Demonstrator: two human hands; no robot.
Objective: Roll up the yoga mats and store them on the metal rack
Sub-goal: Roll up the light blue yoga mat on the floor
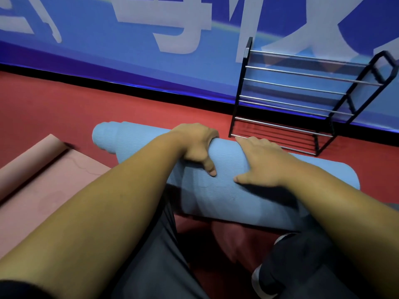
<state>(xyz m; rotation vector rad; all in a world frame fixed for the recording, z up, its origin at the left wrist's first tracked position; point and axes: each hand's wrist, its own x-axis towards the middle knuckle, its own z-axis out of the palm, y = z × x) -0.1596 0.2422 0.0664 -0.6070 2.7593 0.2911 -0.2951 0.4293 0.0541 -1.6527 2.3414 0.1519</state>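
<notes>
red floor [64, 104] | blue wall [97, 57] (lettered) | left hand [195, 143] grips blue mat [224, 160] | right hand [259, 162] pressing flat

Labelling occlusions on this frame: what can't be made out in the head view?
Head view:
1. Left hand fingertips: hidden behind the rolled light-blue foam yoga mat.
2. That mat's near right part: under the right forearm.
3. Pink foam yoga mat: cut off by the left edge.
4. White banner lettering: cut off by the top edge.
</notes>
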